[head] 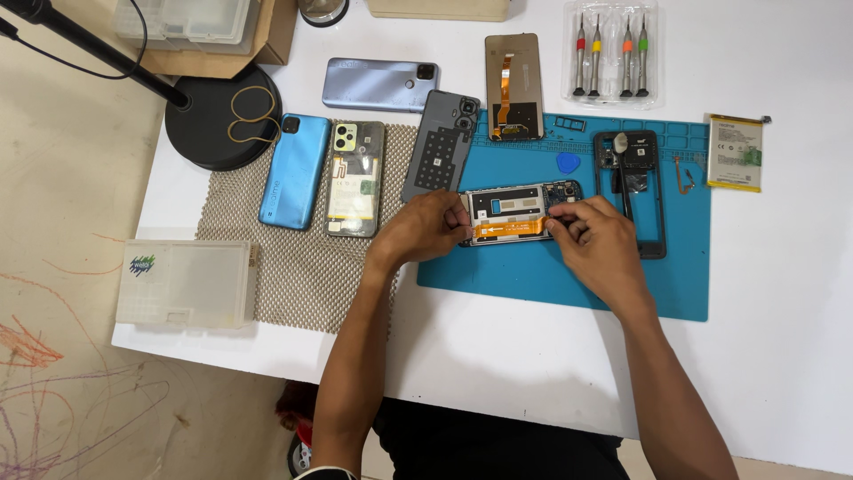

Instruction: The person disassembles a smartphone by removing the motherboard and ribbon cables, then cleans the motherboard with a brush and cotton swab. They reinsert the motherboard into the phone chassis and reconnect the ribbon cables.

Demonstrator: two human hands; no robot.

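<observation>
Orange flex cable (508, 229) pinched by right hand (597, 236); left hand (425, 228) grip clamped on opened phone (520, 212).

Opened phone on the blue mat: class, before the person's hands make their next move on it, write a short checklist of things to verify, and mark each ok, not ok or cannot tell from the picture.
1. Opened phone lies flat on the blue mat: ok.
2. Left hand steadies the phone's left end: ok.
3. Right hand fingertips pinch at the right end of the orange flex cable: ok.
4. Flex cable connector seated or free: cannot tell, fingers hide it.
5. Screwdriver set close by, in its clear case: ok.
6. Blue pick lies on the mat above the phone: ok.
</observation>
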